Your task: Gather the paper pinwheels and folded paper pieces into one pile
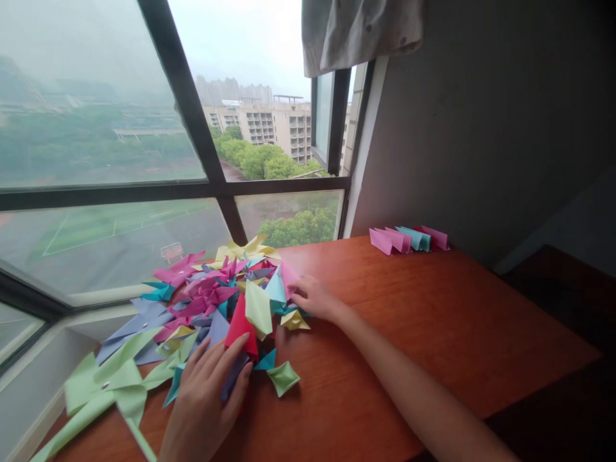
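Observation:
My left hand (206,391) is at the near edge of a pile of folded coloured paper. Its thumb and fingers curl around a dark purple folded paper (235,376), partly hidden by them. Just beyond the fingertips a red folded paper (239,324) stands up, followed by a light green one (258,309) and a light blue one (276,289). My right hand (312,298) is at the far end of this row, its fingers closed on a pink folded paper (289,280). A small green folded paper piece (283,378) lies right of my left hand.
Paper pinwheels, including a large light green one (108,385) and several magenta ones (206,292), cover the left of the wooden table (385,308). Several pink, blue and red folded papers (409,240) stand in a row at the back right. A window frame (192,191) borders the table.

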`<state>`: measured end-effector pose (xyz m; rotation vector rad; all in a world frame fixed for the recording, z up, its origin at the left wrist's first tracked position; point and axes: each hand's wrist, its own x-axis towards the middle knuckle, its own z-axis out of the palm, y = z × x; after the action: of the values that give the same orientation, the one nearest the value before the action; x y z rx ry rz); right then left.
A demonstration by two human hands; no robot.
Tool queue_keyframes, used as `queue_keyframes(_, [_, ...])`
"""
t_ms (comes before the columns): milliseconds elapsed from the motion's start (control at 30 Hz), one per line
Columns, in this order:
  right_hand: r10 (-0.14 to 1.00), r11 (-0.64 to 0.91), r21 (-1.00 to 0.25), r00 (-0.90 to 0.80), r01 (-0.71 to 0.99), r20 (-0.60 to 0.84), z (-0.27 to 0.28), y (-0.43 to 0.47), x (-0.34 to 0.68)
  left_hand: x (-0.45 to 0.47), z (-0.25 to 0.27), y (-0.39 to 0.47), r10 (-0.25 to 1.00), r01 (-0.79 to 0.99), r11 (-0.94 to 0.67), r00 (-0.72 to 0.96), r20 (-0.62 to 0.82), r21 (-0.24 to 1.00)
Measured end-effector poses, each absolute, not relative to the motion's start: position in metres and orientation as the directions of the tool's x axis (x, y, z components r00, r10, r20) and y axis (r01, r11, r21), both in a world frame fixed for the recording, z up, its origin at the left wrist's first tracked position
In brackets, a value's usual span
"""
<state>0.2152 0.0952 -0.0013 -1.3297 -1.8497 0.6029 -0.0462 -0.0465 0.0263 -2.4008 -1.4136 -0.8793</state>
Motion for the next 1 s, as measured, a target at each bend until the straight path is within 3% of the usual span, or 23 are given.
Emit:
queue_keyframes(200, [0.937, 0.346, -0.759, -0.16, 0.552, 0.31, 0.009, 0.092, 0.243, -0.023, 0.054, -0.038, 0.66, 0.844, -0.502, 0.234, 0.714, 0.188])
queue_keyframes(300, [0.945, 0.26, -0.741, -0.003, 0.62, 0.328, 0.01, 0.1, 0.299, -0.007, 0.063, -0.041, 0.628, 0.811, -0.528, 0.173, 0.759, 0.252])
queue_keyframes(367, [0.906, 0.195, -0.706, 0.151, 0.681, 0.395, 0.012, 0.11, 0.347, 0.008, 0.063, -0.044, 0.615, 0.756, -0.592, 0.202, 0.762, 0.278])
queue_keyframes(533, [0.824, -0.003, -0.572, 0.326, 0.82, 0.463, 0.021, 0.136, 0.452, 0.049, 0.049, -0.048, 0.617, 0.603, -0.733, 0.393, 0.682, 0.316])
queue_keyframes(800, [0.846, -0.108, -0.599, 0.39, 0.794, 0.364, -0.004, 0.194, 0.47, 0.063, 0.016, -0.049, 0.523, 0.532, -0.824, 0.581, 0.623, 0.196])
queue_keyframes(1000, [0.821, -0.143, -0.643, 0.453, 0.752, 0.347, -0.019, 0.19, 0.446, 0.066, 0.018, -0.054, 0.583, 0.521, -0.803, 0.583, 0.566, 0.291])
